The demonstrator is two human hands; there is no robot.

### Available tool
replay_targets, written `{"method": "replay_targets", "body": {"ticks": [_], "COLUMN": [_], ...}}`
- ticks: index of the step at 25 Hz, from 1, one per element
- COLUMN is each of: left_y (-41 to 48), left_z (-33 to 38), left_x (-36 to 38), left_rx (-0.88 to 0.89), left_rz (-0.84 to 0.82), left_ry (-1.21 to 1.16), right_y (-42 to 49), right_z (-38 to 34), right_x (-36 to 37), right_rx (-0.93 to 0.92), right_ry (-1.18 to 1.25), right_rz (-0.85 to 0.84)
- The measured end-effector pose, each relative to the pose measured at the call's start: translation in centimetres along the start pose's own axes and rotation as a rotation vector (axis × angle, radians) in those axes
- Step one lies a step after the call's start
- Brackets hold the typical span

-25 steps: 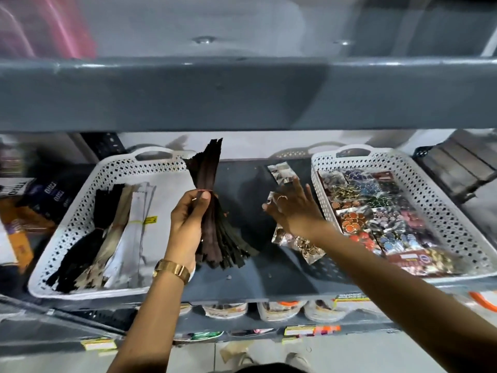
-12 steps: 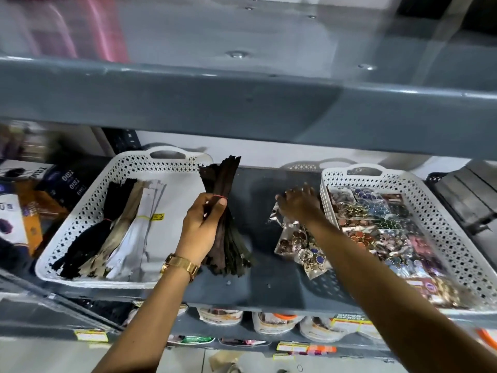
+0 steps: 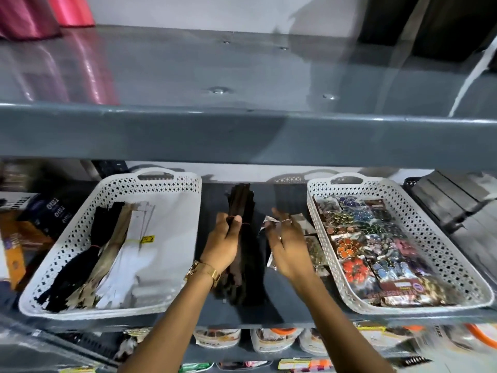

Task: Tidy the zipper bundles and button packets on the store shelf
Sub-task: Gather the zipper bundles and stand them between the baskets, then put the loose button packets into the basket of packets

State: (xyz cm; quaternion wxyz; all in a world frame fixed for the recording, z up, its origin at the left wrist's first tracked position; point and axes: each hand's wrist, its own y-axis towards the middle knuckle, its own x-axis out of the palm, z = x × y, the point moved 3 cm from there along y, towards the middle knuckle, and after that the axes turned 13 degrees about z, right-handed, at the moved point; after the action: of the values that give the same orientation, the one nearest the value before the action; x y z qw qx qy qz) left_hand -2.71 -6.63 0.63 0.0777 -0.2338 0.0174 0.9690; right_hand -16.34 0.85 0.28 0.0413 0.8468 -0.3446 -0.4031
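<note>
— Head view, any writing? 
— Only a small yellow tag (image 3: pixel 147 239) in the left basket (image 3: pixel 172 205); its print is too blurred to read.
— Grips?
— Left hand (image 3: pixel 221 244) pinches the dark zipper bundle (image 3: pixel 242 211) lying on the shelf (image 3: pixel 282 300). Right hand (image 3: pixel 289 246) is spread, touching button packets (image 3: pixel 313 247) beside the right basket (image 3: pixel 454 267).

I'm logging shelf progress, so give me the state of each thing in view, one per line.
Dark zipper bundle: on the bare shelf between baskets, gripped by the left hand.
Right hand: fingers spread over the loose button packets, not gripping.
Left basket: holds black, tan and white zipper bundles.
Right basket: filled with button packets.
</note>
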Motion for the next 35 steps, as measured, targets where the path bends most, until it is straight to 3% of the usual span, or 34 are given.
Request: {"method": "replay_targets", "body": {"ticks": [2,5,10,12,14,16,19,23,25,29,31,35], "left_y": [0.7,0.6,-0.9,-0.9,-0.4,0.5,2.2,3.5,4.2,6.0,6.6,6.3], "left_z": [-0.2,-1.0,-2.0,-1.7,-0.8,0.8,2.6,3.1,3.0,3.1,3.6,4.6], "left_x": [-0.1,0.1,1.0,0.9,1.4,2.6,4.3,5.0,4.7,5.6,7.9,13.7], "left_rx": [-0.013,0.022,0.173,0.131,0.244,0.454,0.537,0.474,0.445,0.282,0.233,0.180], "left_rz": [0.011,0.033,0.055,0.028,0.062,0.039,-0.031,-0.001,0.050,0.099,-0.032,-0.389], "left_ry": [0.211,0.564,0.987,1.002,0.978,0.863,0.625,0.442,0.354,0.142,0.126,0.507], "right_y": [-1.9,-4.1,-4.4,-3.7,-2.3,0.7,5.0,6.0,6.3,7.2,7.4,7.8], "right_z": [-1.8,-2.6,-2.8,-2.5,-1.1,1.1,3.0,3.1,3.0,2.6,3.4,6.7], "right_x": [1.6,4.5,5.9,4.6,2.1,-0.2,-0.5,1.8,1.9,-2.8,-6.4,-13.6], "right_rx": [-0.116,-0.149,-0.201,-0.171,-0.121,-0.105,-0.063,-0.129,-0.117,0.139,0.249,0.360], "right_ry": [-0.047,-0.249,-0.367,-0.212,-0.106,-0.317,-0.618,-0.714,-0.562,0.241,0.562,0.554], "right_rz": [-0.049,-0.243,-0.297,-0.266,-0.140,-0.008,-0.167,-0.309,-0.256,-0.067,0.026,0.176]}}
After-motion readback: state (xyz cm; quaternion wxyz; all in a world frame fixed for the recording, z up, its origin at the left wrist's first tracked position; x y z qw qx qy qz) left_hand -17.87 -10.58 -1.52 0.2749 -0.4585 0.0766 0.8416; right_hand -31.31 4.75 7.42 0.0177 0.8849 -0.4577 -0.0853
